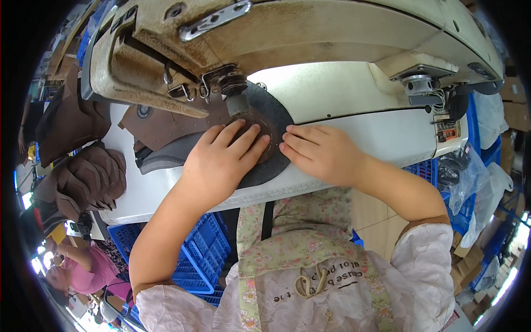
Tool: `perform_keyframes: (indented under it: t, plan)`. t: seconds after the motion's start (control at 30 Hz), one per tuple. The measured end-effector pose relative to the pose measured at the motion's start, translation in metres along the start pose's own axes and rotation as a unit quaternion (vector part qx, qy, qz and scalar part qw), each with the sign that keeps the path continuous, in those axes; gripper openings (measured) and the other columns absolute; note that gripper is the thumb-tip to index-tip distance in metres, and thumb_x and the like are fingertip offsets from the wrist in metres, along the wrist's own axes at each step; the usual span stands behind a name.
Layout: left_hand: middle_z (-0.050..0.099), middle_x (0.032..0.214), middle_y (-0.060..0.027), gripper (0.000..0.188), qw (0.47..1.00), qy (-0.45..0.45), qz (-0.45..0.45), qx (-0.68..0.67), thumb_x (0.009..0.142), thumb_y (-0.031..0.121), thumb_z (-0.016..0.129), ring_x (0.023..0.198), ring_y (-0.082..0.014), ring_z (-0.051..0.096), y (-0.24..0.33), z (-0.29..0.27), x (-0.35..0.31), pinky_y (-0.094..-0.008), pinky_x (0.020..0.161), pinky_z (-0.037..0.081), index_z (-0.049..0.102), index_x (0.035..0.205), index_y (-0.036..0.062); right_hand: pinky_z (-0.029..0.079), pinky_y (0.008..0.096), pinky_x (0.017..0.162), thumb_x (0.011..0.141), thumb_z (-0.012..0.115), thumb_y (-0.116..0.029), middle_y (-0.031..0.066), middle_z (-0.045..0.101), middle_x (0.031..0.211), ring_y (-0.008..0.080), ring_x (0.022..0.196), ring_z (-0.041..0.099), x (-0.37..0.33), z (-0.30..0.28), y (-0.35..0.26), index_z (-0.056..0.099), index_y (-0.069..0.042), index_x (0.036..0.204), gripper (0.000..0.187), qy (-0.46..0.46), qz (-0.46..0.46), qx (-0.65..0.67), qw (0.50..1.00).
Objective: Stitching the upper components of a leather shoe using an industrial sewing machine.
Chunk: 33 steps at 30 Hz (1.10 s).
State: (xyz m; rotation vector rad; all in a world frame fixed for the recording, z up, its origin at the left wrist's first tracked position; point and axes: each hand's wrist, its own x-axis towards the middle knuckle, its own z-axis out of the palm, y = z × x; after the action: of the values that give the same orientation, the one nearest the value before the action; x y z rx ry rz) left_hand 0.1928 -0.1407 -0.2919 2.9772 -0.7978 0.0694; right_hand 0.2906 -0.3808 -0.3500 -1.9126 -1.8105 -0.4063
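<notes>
A brown leather piece (177,124) with a row of small holes lies on the white table of a sewing machine (332,36). Beneath it is a black rounded piece (271,105), curving out to the right. My left hand (221,157) rests palm down on the brown leather, fingers stretched forward to just below the machine's presser and needle area (239,102). At the black piece's right edge, my right hand (323,154) lies with its fingers extended and the tips by the rim. Neither hand grips anything that shows. The needle itself is hidden.
Stacked brown leather pieces (91,180) sit left of the machine table (376,135). Blue plastic crates (202,252) stand below it, and clear plastic bags (475,182) hang at the right. A co-worker in pink (94,271) is at the lower left.
</notes>
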Motion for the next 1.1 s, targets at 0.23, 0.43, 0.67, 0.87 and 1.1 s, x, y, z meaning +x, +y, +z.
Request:
perform_keyframes:
  t: [0.23,0.43,0.67,0.87,1.1]
  plan:
    - [0.063,0.130,-0.0089,0.049,0.999,0.026,0.018,0.028,0.078,0.017,0.060,0.121,-0.0309,0.060,0.001,0.006,-0.002,-0.0442,0.094,0.051,0.066,0.127,0.0145,0.056,0.0390,0.089,0.080,0.063,-0.014,0.0148,0.070,0.107,0.0297,0.106,0.067,-0.004,-0.001,0.001,0.070,0.002,0.102,0.028,-0.004,0.023,0.018,1.000]
    - [0.063,0.131,-0.0085,0.049,0.998,0.028,0.023,0.042,0.079,0.018,0.059,0.121,-0.0307,0.060,0.000,0.007,-0.002,-0.0438,0.095,0.051,0.066,0.127,0.0149,0.056,0.0385,0.089,0.079,0.063,-0.013,0.0148,0.069,0.107,0.0295,0.107,0.066,0.001,-0.004,-0.003,0.070,0.002,0.101,0.028,-0.017,0.030,0.014,0.999]
    - [0.063,0.129,-0.0087,0.048,0.999,0.021,0.017,0.045,0.079,0.017,0.060,0.121,-0.0309,0.059,0.003,0.007,-0.002,-0.0446,0.097,0.050,0.066,0.127,0.0140,0.056,0.0385,0.089,0.078,0.063,-0.013,0.0150,0.069,0.104,0.0300,0.106,0.066,0.004,-0.005,-0.004,0.070,0.002,0.101,0.029,-0.022,0.026,0.000,0.999]
    - [0.061,0.130,-0.0110,0.046,0.998,0.019,0.018,0.051,0.080,0.017,0.060,0.120,-0.0307,0.058,0.005,0.005,-0.001,-0.0431,0.098,0.050,0.066,0.125,0.0098,0.056,0.0391,0.089,0.078,0.062,-0.014,0.0152,0.069,0.107,0.0305,0.108,0.065,0.002,-0.003,-0.005,0.070,0.003,0.102,0.030,-0.029,0.028,0.011,0.999]
    - [0.062,0.136,-0.0117,0.049,0.999,0.029,0.014,0.038,0.078,0.017,0.060,0.122,-0.0312,0.059,0.001,0.011,-0.003,-0.0434,0.097,0.051,0.066,0.126,0.0122,0.056,0.0395,0.088,0.077,0.062,-0.015,0.0166,0.069,0.114,0.0318,0.111,0.064,0.001,-0.002,-0.009,0.070,0.003,0.102,0.032,-0.037,0.039,0.006,0.999]
